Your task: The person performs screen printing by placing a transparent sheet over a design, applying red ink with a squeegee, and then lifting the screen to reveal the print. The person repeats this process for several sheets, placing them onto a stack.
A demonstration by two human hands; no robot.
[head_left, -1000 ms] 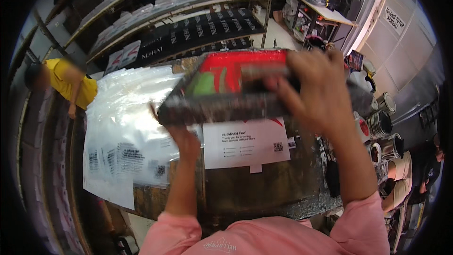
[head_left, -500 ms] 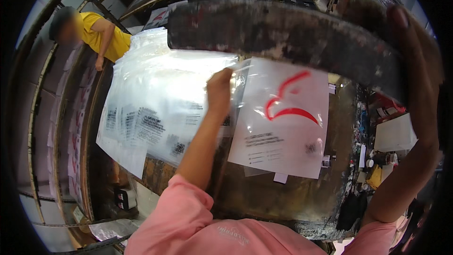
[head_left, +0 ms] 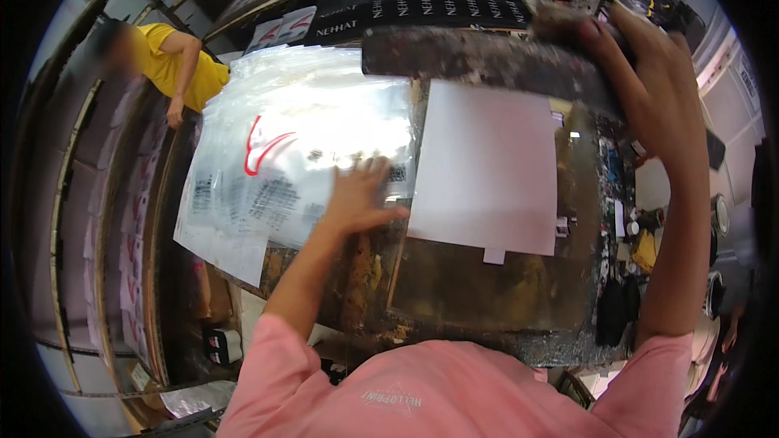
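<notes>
My left hand (head_left: pixel 355 199) rests with fingers spread on a pile of clear plastic bags (head_left: pixel 235 97). The top bag carries a red curved mark (head_left: pixel 264 148) and dark printed patches. At the upper right, my right hand (head_left: pixel 649 73) grips the end of a raised, ink-stained screen-printing frame (head_left: pixel 479 65), whose dark bar tilts above the table's far side. Below the frame lies a plain white sheet (head_left: pixel 485 170), just right of the pile, with small pale tabs (head_left: pixel 493 256) at its edges.
The worn table (head_left: pixel 503 292) has a crusted right edge. Beyond it sit small containers, a yellow cloth (head_left: pixel 645 250) and a dark cloth (head_left: pixel 618 308). Printed black items (head_left: pixel 438 6) lie behind. A person in yellow (head_left: pixel 166 65) stands beside the racks (head_left: pixel 97 219) at left.
The red-printed bag has gone from the white sheet to the pile on the left. My left hand has let go of it and spread open. The frame has shifted right and away.
</notes>
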